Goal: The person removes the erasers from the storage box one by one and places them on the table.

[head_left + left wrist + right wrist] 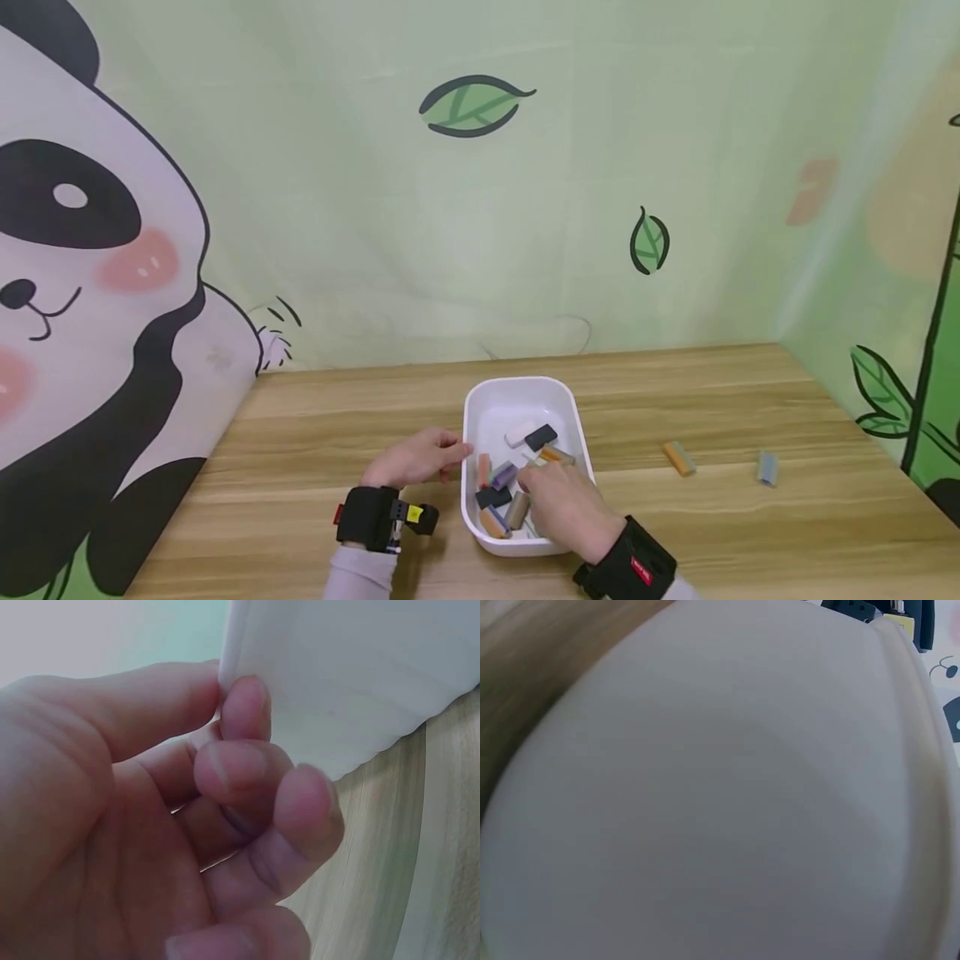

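A white plastic tub [498, 412] holds several small blocks, among them a black block [541, 437], a purple block [504, 475], a brown block [517, 509] and a white block [519, 434]. At the tub's left side, my left hand [416, 458] pinches the rim; in the left wrist view the thumb and index finger [247, 709] meet at its edge, the other fingers loosely bent. My right hand [566, 504] reaches down over the right rim, fingers among the blocks. Its fingertips are hidden, and I cannot tell whether they grip a block. The tub's outer wall [705, 787] fills the right wrist view.
Right of the tub, an orange and grey block [679, 458] and a grey-blue block [767, 468] lie apart on the wooden table [315, 417]. A green printed backdrop [360, 208] with a panda stands behind the table.
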`<act>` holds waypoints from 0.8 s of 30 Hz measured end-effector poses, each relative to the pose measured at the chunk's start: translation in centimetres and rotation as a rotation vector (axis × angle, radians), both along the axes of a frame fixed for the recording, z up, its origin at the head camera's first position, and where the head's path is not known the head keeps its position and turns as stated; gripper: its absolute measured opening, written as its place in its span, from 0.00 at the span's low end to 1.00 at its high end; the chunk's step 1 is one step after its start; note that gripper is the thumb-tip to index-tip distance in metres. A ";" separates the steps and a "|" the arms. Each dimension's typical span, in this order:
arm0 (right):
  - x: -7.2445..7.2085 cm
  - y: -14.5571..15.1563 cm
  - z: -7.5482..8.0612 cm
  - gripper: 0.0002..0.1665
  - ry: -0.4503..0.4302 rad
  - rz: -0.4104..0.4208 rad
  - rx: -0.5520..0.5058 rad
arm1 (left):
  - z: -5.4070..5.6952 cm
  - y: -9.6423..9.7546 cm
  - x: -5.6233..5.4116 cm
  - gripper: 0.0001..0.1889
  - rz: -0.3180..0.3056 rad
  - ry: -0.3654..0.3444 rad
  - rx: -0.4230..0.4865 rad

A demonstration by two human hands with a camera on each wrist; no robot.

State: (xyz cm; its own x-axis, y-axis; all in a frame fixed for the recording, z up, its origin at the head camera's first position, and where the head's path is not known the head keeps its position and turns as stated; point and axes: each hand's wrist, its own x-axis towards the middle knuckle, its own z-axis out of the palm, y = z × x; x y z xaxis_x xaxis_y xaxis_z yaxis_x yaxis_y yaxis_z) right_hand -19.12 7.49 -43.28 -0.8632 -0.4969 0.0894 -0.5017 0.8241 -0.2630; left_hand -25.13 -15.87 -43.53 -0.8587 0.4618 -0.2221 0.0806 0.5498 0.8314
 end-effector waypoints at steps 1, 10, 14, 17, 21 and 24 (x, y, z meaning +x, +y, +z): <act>0.0 0.0 0.0 0.11 -0.003 0.006 0.001 | 0.0 0.0 0.0 0.16 0.002 0.001 -0.003; 0.6 0.8 2.6 0.13 -0.095 0.083 -0.056 | 0.3 0.0 0.2 0.15 0.007 0.014 -0.023; 0.9 2.6 5.2 0.12 -0.059 0.108 -0.111 | 0.2 0.1 0.1 0.15 0.002 0.003 -0.008; 0.6 4.7 6.8 0.13 -0.050 0.065 -0.141 | 0.2 0.2 0.0 0.15 0.002 -0.004 0.008; 0.1 7.8 8.2 0.18 -0.114 -0.059 -0.202 | 0.2 0.3 0.0 0.15 0.006 -0.008 0.004; -0.1 9.8 8.8 0.20 -0.161 -0.121 -0.240 | 0.2 0.2 0.1 0.15 0.009 -0.007 -0.008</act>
State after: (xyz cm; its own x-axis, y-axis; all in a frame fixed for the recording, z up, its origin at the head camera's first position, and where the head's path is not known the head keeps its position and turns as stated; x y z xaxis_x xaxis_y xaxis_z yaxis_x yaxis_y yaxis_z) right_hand -19.24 17.26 -34.50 -0.9272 -0.3712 0.0494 -0.3402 0.7799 -0.5254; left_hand -25.01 -15.65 -43.32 -0.8614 0.4519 -0.2321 0.0694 0.5573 0.8274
